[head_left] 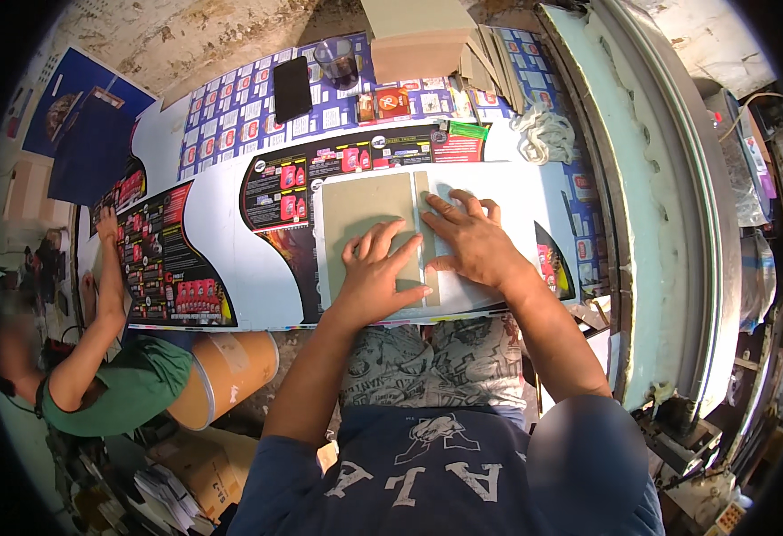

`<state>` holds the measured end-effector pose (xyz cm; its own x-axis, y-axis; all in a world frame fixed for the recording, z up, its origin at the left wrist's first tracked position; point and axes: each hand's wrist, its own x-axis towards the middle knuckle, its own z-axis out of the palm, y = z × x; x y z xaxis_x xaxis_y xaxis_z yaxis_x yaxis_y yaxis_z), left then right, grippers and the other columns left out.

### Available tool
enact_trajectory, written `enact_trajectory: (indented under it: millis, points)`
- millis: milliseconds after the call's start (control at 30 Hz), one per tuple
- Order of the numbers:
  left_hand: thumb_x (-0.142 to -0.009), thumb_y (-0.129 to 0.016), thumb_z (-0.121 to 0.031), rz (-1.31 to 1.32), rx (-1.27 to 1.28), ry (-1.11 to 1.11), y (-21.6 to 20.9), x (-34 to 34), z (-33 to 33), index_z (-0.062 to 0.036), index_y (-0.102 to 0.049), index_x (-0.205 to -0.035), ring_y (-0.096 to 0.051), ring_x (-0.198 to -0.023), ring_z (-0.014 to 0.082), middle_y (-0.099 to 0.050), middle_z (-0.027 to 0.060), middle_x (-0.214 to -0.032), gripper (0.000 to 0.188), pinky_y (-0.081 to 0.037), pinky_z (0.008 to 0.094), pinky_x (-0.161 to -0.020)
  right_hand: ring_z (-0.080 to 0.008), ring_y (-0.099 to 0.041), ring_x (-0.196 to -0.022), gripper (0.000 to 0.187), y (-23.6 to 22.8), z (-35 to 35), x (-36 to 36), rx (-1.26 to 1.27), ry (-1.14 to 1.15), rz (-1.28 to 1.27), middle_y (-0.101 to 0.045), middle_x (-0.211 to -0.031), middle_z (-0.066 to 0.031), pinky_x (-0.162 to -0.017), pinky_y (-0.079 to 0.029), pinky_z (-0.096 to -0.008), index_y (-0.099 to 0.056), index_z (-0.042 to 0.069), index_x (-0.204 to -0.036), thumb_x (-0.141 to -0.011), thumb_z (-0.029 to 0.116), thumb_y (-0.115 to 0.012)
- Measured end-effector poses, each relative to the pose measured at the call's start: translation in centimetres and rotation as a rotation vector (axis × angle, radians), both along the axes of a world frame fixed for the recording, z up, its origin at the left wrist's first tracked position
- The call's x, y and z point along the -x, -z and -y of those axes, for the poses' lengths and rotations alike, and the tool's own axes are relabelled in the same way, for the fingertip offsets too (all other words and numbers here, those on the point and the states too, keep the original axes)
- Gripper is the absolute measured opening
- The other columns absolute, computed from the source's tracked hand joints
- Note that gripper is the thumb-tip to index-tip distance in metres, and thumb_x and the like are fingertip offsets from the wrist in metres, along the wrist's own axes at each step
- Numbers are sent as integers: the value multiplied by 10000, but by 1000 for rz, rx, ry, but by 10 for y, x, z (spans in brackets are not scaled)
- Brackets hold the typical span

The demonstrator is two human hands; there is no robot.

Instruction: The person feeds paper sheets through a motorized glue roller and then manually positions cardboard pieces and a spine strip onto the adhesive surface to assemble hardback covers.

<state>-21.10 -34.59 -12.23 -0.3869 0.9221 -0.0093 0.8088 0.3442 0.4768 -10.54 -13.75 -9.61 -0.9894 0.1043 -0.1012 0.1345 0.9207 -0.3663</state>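
A greyish-brown cardboard panel (356, 201) lies flat on a white sheet (509, 181). Beside its right edge runs a narrow cardboard strip (423, 185), with a thin pale gap between the two. My left hand (375, 272) rests on the lower right part of the panel, fingers spread and slightly bent, thumb reaching toward the strip. Across the strip, my right hand (476, 237) lies on the white sheet, its fingers stretched out and its fingertips and thumb at the strip. Neither hand grasps anything.
Printed black-and-white sheets (271, 192) cover the table. Behind lie a dark phone (292, 90), a glass (342, 73), a stack of boards (420, 54) and a white rag (545, 134). A metal-edged machine (669, 205) stands right. At left, a person in green (132, 384) reaches onto the table, beside a brown drum (239, 371).
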Motion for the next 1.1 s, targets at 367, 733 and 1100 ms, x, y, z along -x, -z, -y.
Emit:
enact_trajectory:
  millis: [367, 733, 1100]
  points:
    - [-796, -764, -590, -6, 18, -4, 0, 0, 0, -174, -547, -1463, -253, -1479, 346, -327, 134, -1584, 815, -141, 587, -1163, -333, -325, -1467, 769, 0, 0, 0, -24, -29, -16, -429, -1594, -26, -1127, -303, -619, -589, 134, -1421, -771, 482, -809]
    - [-805, -789, -490, -57, -90, -29, -17, 12, -15, -147, -571, -1443, -359, -1403, 339, -431, 120, -1508, 757, -223, 547, -1122, -305, -705, -910, 556, -10, -14, -100, 374, 938, -389, -690, -1186, -218, -819, -567, -378, -528, -21, -1384, -906, 179, -729]
    - [-785, -759, -367, -193, -101, 216, -15, 6, -168, -174, -724, -1143, -347, -1404, 325, -487, 145, -1383, 408, -199, 600, -1145, -257, -691, -750, 766, -1, -11, -144, 552, 1054, -108, -710, -900, -146, -708, -554, -370, -395, -17, -1470, -812, 164, -742]
